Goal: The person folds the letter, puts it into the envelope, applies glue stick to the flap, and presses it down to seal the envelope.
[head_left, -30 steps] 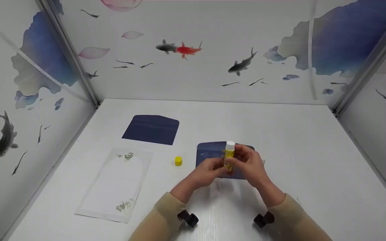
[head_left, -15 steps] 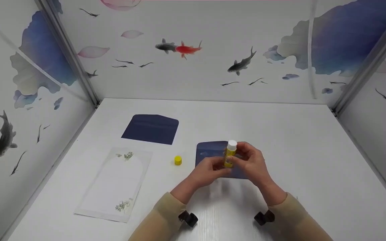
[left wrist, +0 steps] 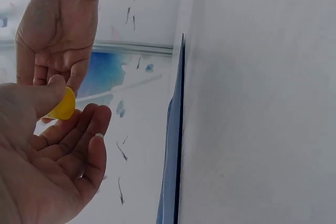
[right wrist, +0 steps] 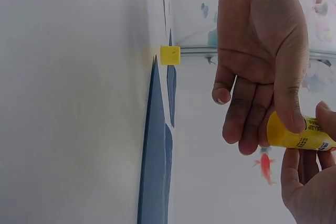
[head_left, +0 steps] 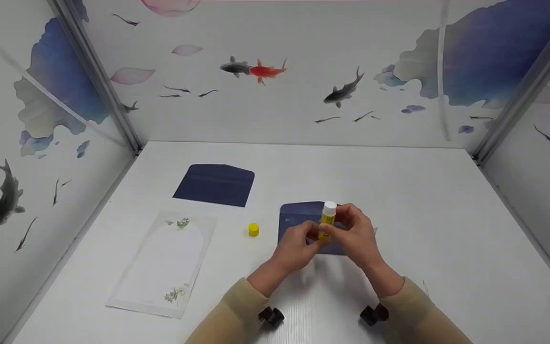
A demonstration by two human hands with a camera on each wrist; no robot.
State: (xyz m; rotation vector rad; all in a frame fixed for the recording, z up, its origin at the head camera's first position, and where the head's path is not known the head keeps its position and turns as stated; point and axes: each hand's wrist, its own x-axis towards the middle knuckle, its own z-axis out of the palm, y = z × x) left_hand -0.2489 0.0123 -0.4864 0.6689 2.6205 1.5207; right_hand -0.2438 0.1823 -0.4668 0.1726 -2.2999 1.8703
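Head view, and I'm watching a person hold a yellow cylindrical glue stick (head_left: 327, 219), white end up and slightly tilted, above the middle of the white surface (head_left: 447, 215). The left hand (head_left: 298, 244) pinches its lower part; the right hand (head_left: 357, 235) has its fingers around the tube. Beneath them lies a navy paper envelope (head_left: 299, 213), partly hidden. A small round yellow cap (head_left: 253, 230) stands near it, a second navy envelope (head_left: 215, 185) lies toward the far left corner, and a leaf-printed white sheet (head_left: 160, 265) lies by the left edge.
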